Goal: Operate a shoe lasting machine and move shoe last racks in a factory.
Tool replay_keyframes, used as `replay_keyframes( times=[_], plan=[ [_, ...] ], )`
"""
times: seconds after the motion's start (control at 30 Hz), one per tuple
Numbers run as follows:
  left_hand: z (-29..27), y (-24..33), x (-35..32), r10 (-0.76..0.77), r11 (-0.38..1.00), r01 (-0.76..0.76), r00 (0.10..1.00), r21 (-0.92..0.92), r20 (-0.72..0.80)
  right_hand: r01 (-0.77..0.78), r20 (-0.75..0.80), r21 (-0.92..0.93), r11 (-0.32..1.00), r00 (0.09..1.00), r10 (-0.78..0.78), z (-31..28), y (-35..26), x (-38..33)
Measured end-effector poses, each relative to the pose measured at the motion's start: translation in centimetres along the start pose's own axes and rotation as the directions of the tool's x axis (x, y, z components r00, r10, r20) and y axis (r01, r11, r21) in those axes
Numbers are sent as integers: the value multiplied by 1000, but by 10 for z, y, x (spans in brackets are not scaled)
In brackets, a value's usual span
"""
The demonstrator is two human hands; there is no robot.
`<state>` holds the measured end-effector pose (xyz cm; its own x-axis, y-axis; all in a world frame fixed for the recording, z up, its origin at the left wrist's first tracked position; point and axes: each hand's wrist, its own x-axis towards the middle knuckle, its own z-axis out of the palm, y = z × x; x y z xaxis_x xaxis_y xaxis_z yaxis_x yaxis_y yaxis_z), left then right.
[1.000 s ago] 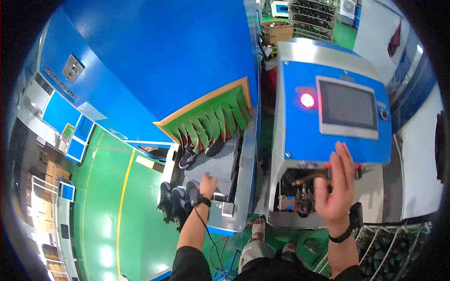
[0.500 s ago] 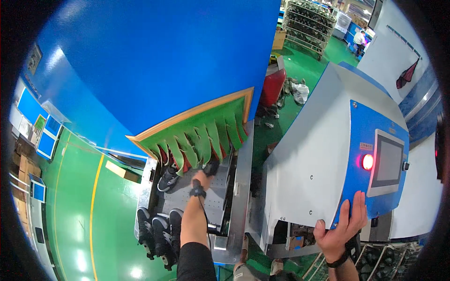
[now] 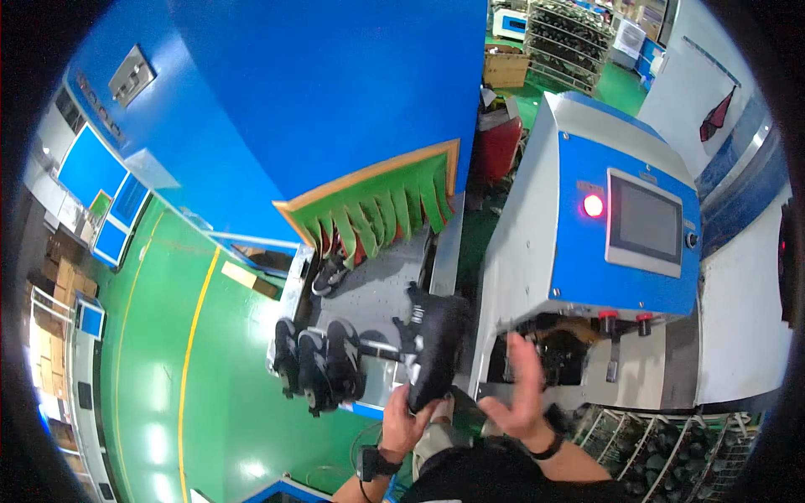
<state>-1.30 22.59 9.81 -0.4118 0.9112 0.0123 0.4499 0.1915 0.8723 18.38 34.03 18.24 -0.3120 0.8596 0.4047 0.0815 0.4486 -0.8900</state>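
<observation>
A black shoe or shoe upper point(image 3: 440, 348) is held up close to my body. My left hand point(image 3: 404, 426) grips it at its lower end, the fingers partly hidden behind it. To the right of the shoe, my right hand point(image 3: 524, 402) is in the air with its fingers apart, holding nothing. On the metal conveyor plate point(image 3: 373, 298), a black and grey shoe point(image 3: 329, 275) sits beside green hanging strips point(image 3: 381, 222). Several dark shoes stand in a row at the plate's near left end, one black shoe point(image 3: 342, 360) nearest to my left hand.
At the right stands a blue and white machine point(image 3: 528, 210) with a screen point(image 3: 644, 222) and a glowing red light point(image 3: 594, 205). A large blue housing point(image 3: 352, 92) rises behind the strips. A wire rack point(image 3: 671, 461) of dark items is at lower right.
My left hand has come back from the strips toward me and now holds a black shoe. My right hand has left the machine's panel and moved left. The view has shifted.
</observation>
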Motion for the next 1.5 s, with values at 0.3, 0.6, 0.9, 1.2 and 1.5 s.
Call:
replay_keyframes(
  times=[0.3, 0.6, 0.9, 1.2, 1.5],
  plan=[
    [46, 117, -46, -222, 604, 348, 938, -717, 268, -420, 419, 464, 780, 880, 224, -55, -1, -45],
    [138, 143, -86, 28, 966, -36, 999, -254, -35, -206, -12, -120, 971, 979, 206, -139, -34, -102],
    [148, 184, -116, 329, 715, -612, 722, 339, 609, -379, 11, -235, 895, 920, 392, -188, -36, -118],
    [131, 149, -101, 620, 735, -529, 270, -425, 736, -755, 181, 594, 279, 463, 868, -249, 71, -213],
    [142, 124, -90, 134, 985, -174, 827, 21, 545, -479, -179, -27, 878, 866, 467, -223, 47, -128]
  ],
)
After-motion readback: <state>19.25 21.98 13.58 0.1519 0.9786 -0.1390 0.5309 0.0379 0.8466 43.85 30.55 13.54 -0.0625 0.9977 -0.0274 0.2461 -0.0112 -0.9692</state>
